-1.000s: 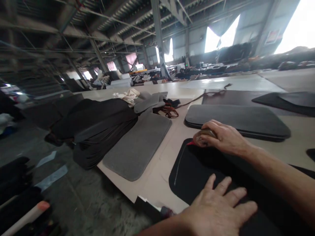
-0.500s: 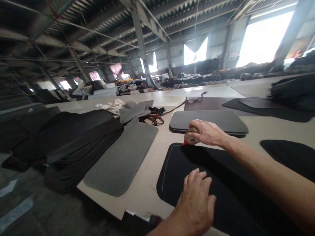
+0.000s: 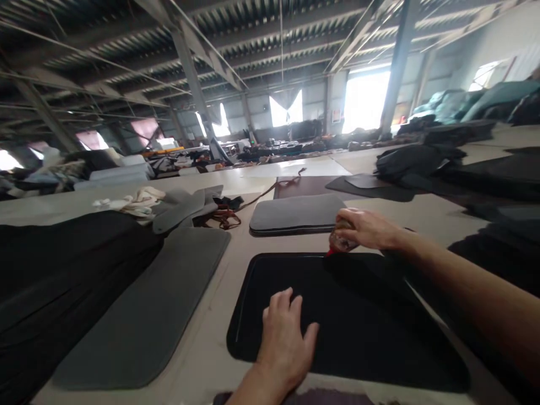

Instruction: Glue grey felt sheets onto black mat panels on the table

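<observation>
A black panel point(image 3: 354, 315) with rounded corners lies flat on the table in front of me, with a thin light line along its left and far edges. My left hand point(image 3: 284, 332) rests on the panel's left part, fingers spread and holding nothing. At the panel's far edge my right hand point(image 3: 358, 228) is wrapped round a small bottle point(image 3: 341, 241), tilted so its red tip touches the edge. Beyond the bottle sits a stack of grey panels point(image 3: 297, 212).
To the left lie a large grey panel point(image 3: 147, 309) and black cloth point(image 3: 71, 270). Brown straps point(image 3: 221, 216) and white cloth point(image 3: 141, 201) are farther back. Dark material point(image 3: 417, 163) is heaped at the back right, and more lies at the right edge.
The view has turned to the right. My right hand has moved the bottle rightward along the panel's far edge, and the light line there is longer. My left hand stays on the panel.
</observation>
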Available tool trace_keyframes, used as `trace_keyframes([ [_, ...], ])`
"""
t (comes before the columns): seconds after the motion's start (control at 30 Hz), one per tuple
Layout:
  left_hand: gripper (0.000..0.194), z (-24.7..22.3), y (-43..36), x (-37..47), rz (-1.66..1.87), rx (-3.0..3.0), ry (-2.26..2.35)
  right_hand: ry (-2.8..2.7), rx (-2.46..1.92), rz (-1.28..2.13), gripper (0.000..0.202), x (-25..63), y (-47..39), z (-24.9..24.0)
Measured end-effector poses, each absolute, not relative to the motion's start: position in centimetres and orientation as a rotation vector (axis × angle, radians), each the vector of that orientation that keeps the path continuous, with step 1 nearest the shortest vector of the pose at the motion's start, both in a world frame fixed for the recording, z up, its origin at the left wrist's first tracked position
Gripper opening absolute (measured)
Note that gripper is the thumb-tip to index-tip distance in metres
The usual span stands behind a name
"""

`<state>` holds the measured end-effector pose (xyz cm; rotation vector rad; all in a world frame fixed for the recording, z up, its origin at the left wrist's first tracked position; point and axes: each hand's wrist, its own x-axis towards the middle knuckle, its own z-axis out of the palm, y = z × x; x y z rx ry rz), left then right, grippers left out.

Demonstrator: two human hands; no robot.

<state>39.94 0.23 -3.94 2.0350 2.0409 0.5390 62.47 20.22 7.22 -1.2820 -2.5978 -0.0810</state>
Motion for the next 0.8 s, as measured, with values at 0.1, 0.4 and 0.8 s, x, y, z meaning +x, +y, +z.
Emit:
trace_keyframes([
  [0.1, 0.046, -3.3, 0.9, 38.9, 0.444, 2.151, 1.980, -2.565, -1.356, -0.061, 0.033, 65.4, 19.8, 7.2],
  [0.4, 0.053, 0.6, 6.3, 33.5, -0.001, 2.367, 1.730, -2.433, -1.597, -0.059, 0.037, 72.8, 18.5, 7.2],
  [0.8, 0.086, 1.8, 8.8, 32.8, -0.236, 2.362, 1.767, -2.285, -1.645, 0.024, 0.042, 75.9, 17.1, 6.4],
])
